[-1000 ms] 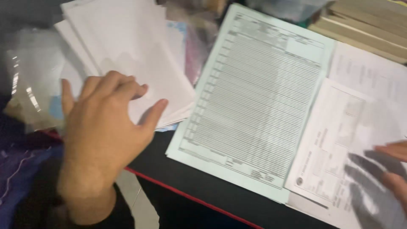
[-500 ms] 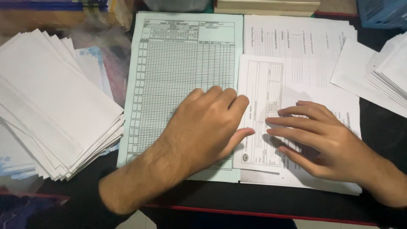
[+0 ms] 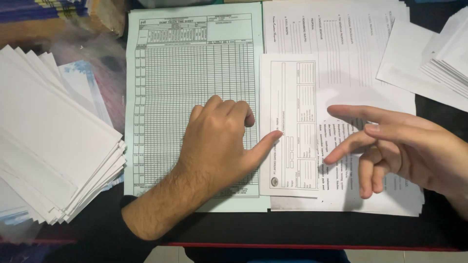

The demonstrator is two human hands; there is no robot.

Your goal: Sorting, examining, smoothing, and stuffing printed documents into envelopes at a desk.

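Fingers of the left hand [image 3: 214, 146] curl loosely on the pale green gridded paper form [image 3: 190, 73], thumb touching the small white printed slip [image 3: 288, 97] just right of it. Right hand [image 3: 404, 148] hovers open above white printed sheets [image 3: 341, 53], grasping nothing. Stacked white envelopes [image 3: 48, 141] lie far left on the black table [image 3: 302, 229].

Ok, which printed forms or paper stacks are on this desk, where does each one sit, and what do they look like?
Pale green gridded log sheet: centre-left, under the left hand.
Small white boxed slip: centre, left thumb touching its edge.
White lined form sheet: right of centre, beneath the lifted right hand.
Fanned stack of plain white envelopes: far left.
Second white paper stack: top right.
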